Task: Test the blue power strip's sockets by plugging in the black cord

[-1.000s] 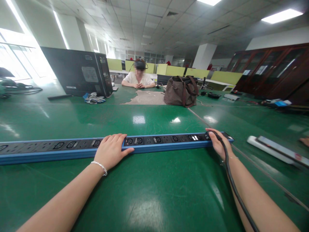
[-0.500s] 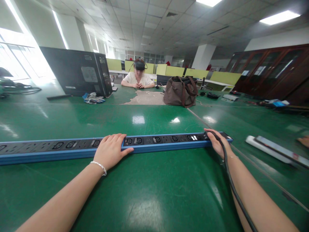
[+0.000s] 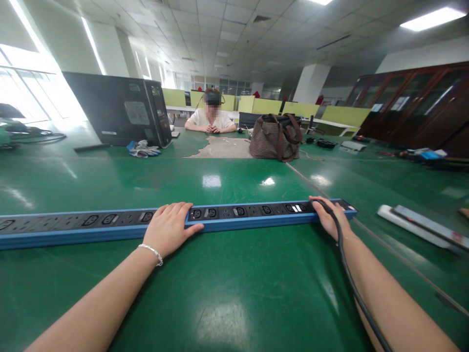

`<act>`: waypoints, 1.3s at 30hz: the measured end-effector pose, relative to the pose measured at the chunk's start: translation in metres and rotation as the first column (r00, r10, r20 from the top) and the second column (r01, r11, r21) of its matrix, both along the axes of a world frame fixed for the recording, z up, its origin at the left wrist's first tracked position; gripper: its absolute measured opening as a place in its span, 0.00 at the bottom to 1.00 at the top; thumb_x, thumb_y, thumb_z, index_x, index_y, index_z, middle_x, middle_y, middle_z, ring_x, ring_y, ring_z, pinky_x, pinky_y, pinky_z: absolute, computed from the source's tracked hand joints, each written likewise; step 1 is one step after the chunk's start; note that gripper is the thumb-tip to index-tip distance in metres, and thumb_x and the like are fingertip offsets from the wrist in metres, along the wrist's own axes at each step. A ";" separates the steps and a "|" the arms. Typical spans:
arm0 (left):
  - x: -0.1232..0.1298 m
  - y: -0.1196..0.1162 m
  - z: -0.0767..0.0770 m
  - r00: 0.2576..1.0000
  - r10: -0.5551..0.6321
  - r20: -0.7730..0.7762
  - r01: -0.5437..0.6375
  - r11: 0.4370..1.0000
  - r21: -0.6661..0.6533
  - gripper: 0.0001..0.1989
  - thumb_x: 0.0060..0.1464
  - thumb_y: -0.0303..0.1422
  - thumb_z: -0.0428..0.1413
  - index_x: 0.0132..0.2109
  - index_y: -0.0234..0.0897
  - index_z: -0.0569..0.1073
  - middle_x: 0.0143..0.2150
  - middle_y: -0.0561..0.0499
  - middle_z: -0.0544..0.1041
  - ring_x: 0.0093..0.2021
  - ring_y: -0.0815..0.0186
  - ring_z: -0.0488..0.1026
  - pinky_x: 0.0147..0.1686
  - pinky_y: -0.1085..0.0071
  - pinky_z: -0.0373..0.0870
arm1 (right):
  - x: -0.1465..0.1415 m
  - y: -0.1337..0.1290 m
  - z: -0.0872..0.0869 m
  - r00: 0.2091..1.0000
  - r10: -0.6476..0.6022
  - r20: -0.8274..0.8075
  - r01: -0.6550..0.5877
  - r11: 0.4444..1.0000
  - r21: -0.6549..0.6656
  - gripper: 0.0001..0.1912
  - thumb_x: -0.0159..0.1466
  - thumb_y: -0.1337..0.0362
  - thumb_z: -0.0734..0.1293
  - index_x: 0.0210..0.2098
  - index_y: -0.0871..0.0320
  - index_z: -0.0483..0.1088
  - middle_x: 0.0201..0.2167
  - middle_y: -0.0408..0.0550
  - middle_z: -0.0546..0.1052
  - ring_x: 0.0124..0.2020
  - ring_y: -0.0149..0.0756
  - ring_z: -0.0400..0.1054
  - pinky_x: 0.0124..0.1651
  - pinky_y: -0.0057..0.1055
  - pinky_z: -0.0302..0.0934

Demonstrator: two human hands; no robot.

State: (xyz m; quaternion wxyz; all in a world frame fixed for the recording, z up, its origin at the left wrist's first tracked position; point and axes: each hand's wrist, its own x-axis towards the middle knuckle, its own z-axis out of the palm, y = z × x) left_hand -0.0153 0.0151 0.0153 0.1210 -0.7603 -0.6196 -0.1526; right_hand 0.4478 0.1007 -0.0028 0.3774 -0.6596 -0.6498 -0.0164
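Observation:
A long blue power strip [image 3: 252,222] with a black face of several sockets lies across the green table. My left hand [image 3: 170,225] wraps over its middle, thumb along the near side and fingers across the top. Near the strip's right end, my right hand [image 3: 331,220] is closed around the plug end of a black power cord [image 3: 346,264], down against the sockets. Fingers hide most of the plug, so how deep it sits cannot be seen. From there the cord runs back along my right forearm toward the bottom edge.
A black computer case [image 3: 113,110] and work gloves [image 3: 143,149] stand at the back left. Opposite sits a person [image 3: 210,117] with hands together. A brown bag [image 3: 274,137] rests right of them. White and grey bars [image 3: 421,227] lie on the right of the green table [image 3: 205,293].
The view has shifted slightly, so things on the right appear a little further right. Both hands keep their places on the strip and the plug.

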 end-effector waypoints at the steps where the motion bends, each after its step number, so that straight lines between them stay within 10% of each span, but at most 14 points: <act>1: 0.000 0.000 0.000 1.000 -0.001 0.000 0.001 1.000 0.002 0.32 0.53 0.55 0.44 0.55 0.36 0.67 0.52 0.41 0.72 0.53 0.53 0.67 0.53 0.55 0.58 | -0.001 0.000 -0.003 1.000 -0.021 0.007 0.021 1.000 0.011 0.19 0.59 0.50 0.56 0.40 0.49 0.73 0.44 0.46 0.76 0.52 0.47 0.65 0.61 0.54 0.43; 13: 0.001 -0.002 0.001 0.999 0.004 -0.044 -0.003 1.000 0.013 0.32 0.53 0.55 0.44 0.54 0.34 0.67 0.52 0.41 0.73 0.52 0.53 0.68 0.53 0.56 0.59 | -0.007 -0.009 -0.013 0.984 -0.119 0.136 0.114 0.993 0.044 0.21 0.62 0.50 0.54 0.47 0.47 0.70 0.53 0.45 0.71 0.61 0.50 0.52 0.59 0.60 0.40; 39: 0.000 -0.001 0.001 1.000 0.011 -0.019 -0.011 1.000 -0.005 0.33 0.52 0.55 0.44 0.55 0.36 0.66 0.52 0.40 0.73 0.53 0.52 0.68 0.54 0.54 0.59 | -0.012 -0.011 -0.009 0.982 -0.133 0.131 0.129 0.991 0.038 0.21 0.62 0.51 0.53 0.47 0.48 0.71 0.46 0.48 0.75 0.54 0.45 0.62 0.59 0.55 0.42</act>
